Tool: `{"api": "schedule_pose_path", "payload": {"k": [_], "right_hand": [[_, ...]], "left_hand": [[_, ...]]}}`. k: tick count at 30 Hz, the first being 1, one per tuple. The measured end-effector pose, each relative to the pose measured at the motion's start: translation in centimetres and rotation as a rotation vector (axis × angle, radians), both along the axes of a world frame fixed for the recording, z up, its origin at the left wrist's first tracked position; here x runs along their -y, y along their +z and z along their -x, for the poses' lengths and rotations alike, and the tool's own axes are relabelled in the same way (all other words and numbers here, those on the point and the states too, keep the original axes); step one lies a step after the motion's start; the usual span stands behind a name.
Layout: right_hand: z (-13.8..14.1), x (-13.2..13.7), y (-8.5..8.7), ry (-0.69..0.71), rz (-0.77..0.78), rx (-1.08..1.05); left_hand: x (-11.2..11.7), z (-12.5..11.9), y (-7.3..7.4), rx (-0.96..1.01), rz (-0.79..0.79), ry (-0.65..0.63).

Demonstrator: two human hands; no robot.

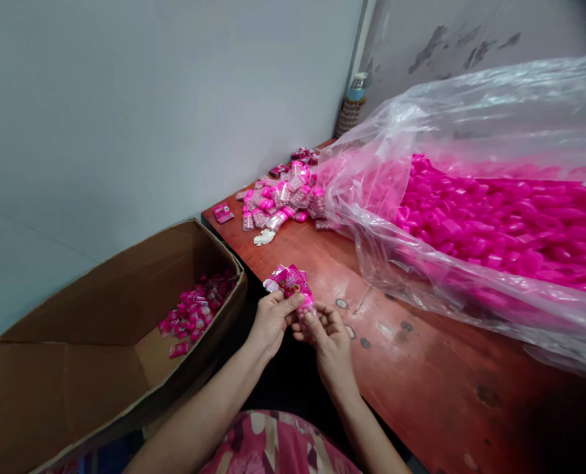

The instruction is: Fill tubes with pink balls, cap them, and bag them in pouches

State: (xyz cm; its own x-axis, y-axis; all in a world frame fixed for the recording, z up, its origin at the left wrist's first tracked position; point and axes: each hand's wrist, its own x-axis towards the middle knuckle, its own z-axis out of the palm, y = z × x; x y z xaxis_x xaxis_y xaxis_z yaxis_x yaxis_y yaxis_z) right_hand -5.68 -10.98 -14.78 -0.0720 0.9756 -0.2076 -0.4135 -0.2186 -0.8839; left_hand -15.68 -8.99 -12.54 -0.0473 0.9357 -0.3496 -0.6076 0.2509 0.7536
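Observation:
In front of me, at the table's edge, both hands hold one small clear bottle of pink candies (309,318) between them. My left hand (272,322) is closed, its thumb pressing pink printed labels (287,280) against the upper end of the bottle. These labels fan out beyond the fingers. The thumb and fingers of my right hand (331,345) are closed around the lower end. How far the labels cover the bottle is hard to make out. Behind my hands, a pile of similar bottles with pink caps (280,195) lies on the red table (322,259).
A large clear plastic bag (401,125) of bright pink plastic pieces (510,230) covers the table's right side. To the left stands an open cardboard box (66,368) with labelled bottles (194,313). A pink packet (222,212), white scrap (264,237) and drinking bottle (356,92) sit farther back.

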Motion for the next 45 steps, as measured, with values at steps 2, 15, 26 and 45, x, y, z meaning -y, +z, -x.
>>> {"api": "schedule_pose_path", "payload": {"k": [2,15,26,45], "right_hand": [[0.0,0.2,0.2,-0.052,-0.041,0.098],[-0.1,0.0,-0.1,0.02,-0.081,0.118],[-0.5,-0.1,-0.3,-0.022,-0.031,0.096],[-1.5,0.1,0.1,0.157,0.043,-0.087]], "left_hand": [[0.1,0.0,0.1,0.011,0.01,-0.021],[-0.2,0.6,0.5,-0.115,0.025,-0.006],[0.5,-0.4,0.2,-0.165,0.064,-0.018],[1.3,0.3,0.5,0.002,0.078,-0.025]]}}
